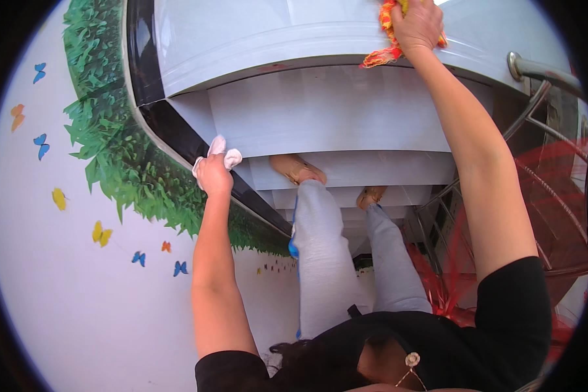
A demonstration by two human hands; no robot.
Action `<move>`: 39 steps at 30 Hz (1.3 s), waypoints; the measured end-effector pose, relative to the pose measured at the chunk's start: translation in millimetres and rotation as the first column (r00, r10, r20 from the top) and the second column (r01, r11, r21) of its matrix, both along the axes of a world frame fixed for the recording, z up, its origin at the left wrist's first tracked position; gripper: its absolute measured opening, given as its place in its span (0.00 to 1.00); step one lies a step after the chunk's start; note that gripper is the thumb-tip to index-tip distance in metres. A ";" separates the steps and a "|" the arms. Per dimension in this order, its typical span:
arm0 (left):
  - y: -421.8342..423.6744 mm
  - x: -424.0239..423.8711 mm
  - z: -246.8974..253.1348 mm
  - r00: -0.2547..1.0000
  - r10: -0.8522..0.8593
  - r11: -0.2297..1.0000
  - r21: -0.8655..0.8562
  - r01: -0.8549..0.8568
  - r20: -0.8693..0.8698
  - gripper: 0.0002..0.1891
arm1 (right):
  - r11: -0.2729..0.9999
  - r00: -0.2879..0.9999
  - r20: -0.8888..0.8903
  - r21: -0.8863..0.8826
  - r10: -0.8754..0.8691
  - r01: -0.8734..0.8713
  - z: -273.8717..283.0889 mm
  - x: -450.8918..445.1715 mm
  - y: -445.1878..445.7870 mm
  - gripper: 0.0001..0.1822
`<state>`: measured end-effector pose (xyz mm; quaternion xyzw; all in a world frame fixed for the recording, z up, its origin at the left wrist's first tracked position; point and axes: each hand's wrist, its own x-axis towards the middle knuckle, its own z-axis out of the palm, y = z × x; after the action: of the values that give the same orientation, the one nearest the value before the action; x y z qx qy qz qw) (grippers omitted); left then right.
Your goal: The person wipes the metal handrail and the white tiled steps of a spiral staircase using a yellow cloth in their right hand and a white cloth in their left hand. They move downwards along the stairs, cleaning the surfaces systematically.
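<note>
My left hand (215,174) grips a white cloth (217,146) against the black skirting (179,130) on the left side of a staircase. Part of that cloth sticks out past my fingers. Farther up, my right hand (420,24) presses a red and yellow cloth (385,55) onto the pale, glossy top surface (279,32) above the steps. One end of this cloth trails toward the surface's front edge. My palm hides the rest of it.
White stair treads (323,110) descend under my feet, which wear tan shoes (294,168). On the right runs a metal railing (544,73) with red sheer fabric (451,289) by it. The left wall (103,304) carries printed grass (112,132) and several butterflies.
</note>
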<state>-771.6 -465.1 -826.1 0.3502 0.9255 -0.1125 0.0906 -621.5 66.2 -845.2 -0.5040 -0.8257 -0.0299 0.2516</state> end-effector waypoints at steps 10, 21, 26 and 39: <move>247.5 -49.8 37.5 0.972 0.136 0.571 0.786 -0.236 0.194 0.19 | 0.930 0.976 -0.169 -0.317 0.136 -0.185 40.5 114.3 31.3 0.18; 370.9 15.8 -49.2 0.755 0.459 0.750 0.660 -0.045 -0.469 0.19 | 0.814 0.811 -0.552 -0.370 0.195 -0.448 -53.8 268.1 -125.8 0.24; 379.0 21.3 -51.4 0.778 0.413 0.758 0.653 -0.005 -0.474 0.19 | 0.909 0.897 -0.255 -0.310 -0.362 0.279 -117.1 360.4 38.3 0.28; 370.0 6.5 -56.6 0.760 0.380 0.768 0.638 0.059 -0.527 0.19 | 0.784 0.897 -0.144 -0.441 0.419 -0.437 -167.5 164.0 -169.9 0.14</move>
<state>-765.1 -95.1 -882.7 0.2155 0.9125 0.0961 -0.3342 -457.5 -103.6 -1012.7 -0.3493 -0.8962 0.2351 0.1402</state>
